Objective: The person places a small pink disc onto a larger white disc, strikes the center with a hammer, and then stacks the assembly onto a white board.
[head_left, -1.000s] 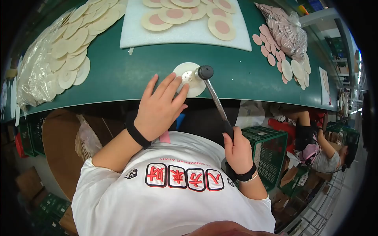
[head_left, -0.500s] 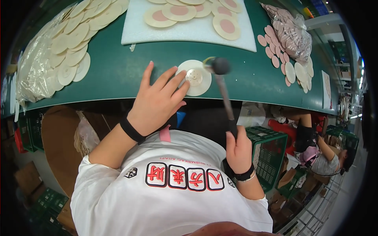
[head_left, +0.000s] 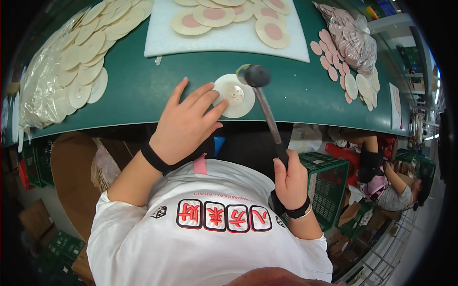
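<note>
Under the spread fingertips of the left hand (head_left: pixel 183 125), at its far right side, a pale round disc (head_left: pixel 245 106) is kept flat on the green table (head_left: pixel 129 93), with a clear round fitting (head_left: pixel 233 96) set at its middle. The disc is only pressed near its left edge; nothing is gripped between these fingers, which are fanned well apart.

Beyond the index fingertip, to its upper right, the head of a mallet (head_left: pixel 269 119) is carried across the disc's upper right edge; whether any contact is made cannot be told. Half a second ago the head was seen farther right; now it has been brought back toward the disc, though not as near the fitting as a second ago. By this, the work is judged to be between blows, with the fitting left exposed. The handle is enclosed by the curled fingers of the right hand (head_left: pixel 291 178).

Farther from the left fingers, pink-centred discs (head_left: pixel 213 16) are spread on a white foam board (head_left: pixel 229 51), plain pale discs (head_left: pixel 90 45) are heaped leftward, and small pink rounds (head_left: pixel 332 74) are scattered rightward.
</note>
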A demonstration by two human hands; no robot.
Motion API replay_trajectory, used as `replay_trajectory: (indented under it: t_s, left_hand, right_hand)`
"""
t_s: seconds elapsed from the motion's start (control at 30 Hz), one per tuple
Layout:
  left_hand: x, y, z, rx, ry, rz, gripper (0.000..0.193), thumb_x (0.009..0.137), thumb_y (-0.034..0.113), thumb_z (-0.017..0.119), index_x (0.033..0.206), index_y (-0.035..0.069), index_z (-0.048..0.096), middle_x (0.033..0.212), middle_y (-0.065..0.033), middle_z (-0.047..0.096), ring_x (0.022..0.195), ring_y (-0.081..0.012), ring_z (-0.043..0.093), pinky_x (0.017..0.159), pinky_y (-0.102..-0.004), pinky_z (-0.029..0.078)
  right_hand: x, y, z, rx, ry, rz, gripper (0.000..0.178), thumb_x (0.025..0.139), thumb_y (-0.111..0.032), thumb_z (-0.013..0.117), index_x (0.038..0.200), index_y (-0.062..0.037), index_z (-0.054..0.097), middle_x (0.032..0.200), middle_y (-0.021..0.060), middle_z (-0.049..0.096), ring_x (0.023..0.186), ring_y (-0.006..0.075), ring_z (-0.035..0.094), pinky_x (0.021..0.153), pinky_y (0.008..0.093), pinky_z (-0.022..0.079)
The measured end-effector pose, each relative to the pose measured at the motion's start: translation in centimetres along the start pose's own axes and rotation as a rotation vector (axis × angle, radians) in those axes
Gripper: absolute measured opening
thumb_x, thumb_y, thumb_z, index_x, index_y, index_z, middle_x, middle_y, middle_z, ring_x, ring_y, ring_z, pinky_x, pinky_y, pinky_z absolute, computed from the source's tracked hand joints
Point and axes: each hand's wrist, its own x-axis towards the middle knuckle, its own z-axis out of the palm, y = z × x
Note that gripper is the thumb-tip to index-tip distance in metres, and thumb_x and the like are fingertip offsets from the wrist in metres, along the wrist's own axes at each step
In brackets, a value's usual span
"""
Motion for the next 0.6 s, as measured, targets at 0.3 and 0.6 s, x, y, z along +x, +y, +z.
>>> replay_trajectory:
  t_s: [0.3, 0.6]
  left_hand:
    - [0.8, 0.3, -0.6, -0.016, 0.010, 0.055, 0.048, 0.081, 0.022, 0.076, 0.125, 0.010, 0.063, 0.125, -0.0076, 0.060, 0.123, -0.0273, 0.055, 0.105, -0.0473, 0.040]
    - [0.7, 1.4, -0.6, 0.039, 0.008, 0.018, 0.049, 0.081, 0.021, 0.077, 0.125, 0.007, 0.064, 0.128, -0.0112, 0.060, 0.119, -0.0318, 0.055, 0.103, -0.0470, 0.040]
  right_hand:
    - [0.4, -0.9, -0.8, 0.065, 0.046, 0.011, 0.016, 0.098, -0.014, 0.063, 0.104, -0.0009, 0.055, 0.067, 0.0181, 0.060, 0.060, 0.0396, 0.061, 0.052, 0.0441, 0.045]
    - [-0.6, 0.9, 0.5, 0.234, 0.019, 0.040, 0.015, 0.098, -0.015, 0.062, 0.103, -0.0010, 0.056, 0.066, 0.0139, 0.058, 0.059, 0.0326, 0.061, 0.054, 0.0379, 0.044]
